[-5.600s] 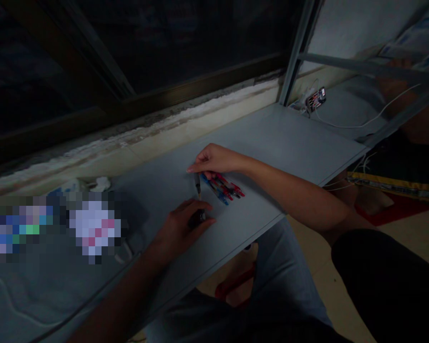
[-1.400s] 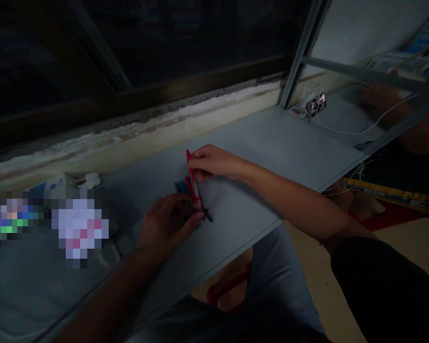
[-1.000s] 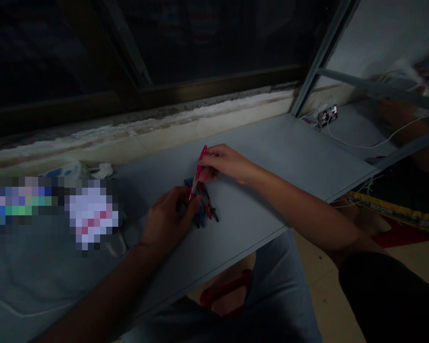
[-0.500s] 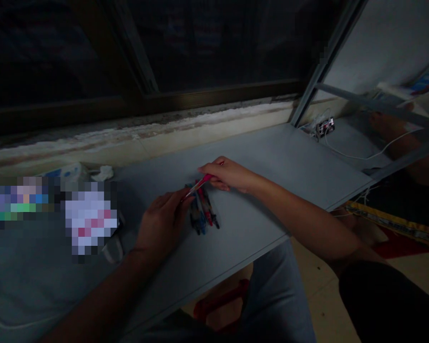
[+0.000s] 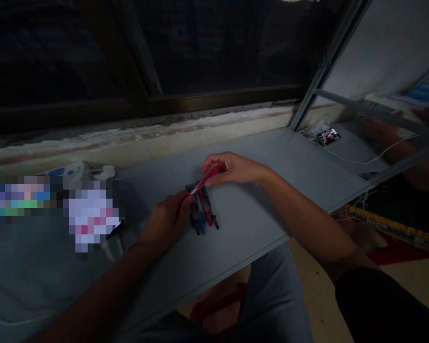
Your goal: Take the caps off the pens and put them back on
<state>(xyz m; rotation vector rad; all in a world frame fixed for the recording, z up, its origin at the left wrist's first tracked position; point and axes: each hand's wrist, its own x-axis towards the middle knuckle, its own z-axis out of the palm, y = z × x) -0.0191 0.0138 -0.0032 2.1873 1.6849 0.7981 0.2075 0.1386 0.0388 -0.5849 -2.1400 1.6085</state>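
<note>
Over the grey desk [image 5: 257, 200], my right hand [image 5: 232, 169] is closed round the red handle of what look like scissors [image 5: 199, 186], with silver blades slanting down to the left. At the blade end, my left hand [image 5: 168, 214] pinches the tip between its fingers; the exact grip is partly hidden. Just beneath and beside the blades lies a row of several pens [image 5: 204, 212], black, blue and red, side by side on the desk. Their far ends are partly covered by the scissors and my hands.
Left stand a tissue pack [image 5: 71, 174] and blurred-out items [image 5: 93, 219]. A metal post [image 5: 309, 102] rises at the desk's right end, with a phone-like device [image 5: 329, 136] and white cable [image 5: 364, 162] beyond. Another person's arm [image 5: 389, 133] is at far right. A window [image 5: 218, 52] is behind.
My right hand has turned and shifted its hold on the red handle, its fingers now arched above it. The left hand stays at the tip. The pens lie as before.
</note>
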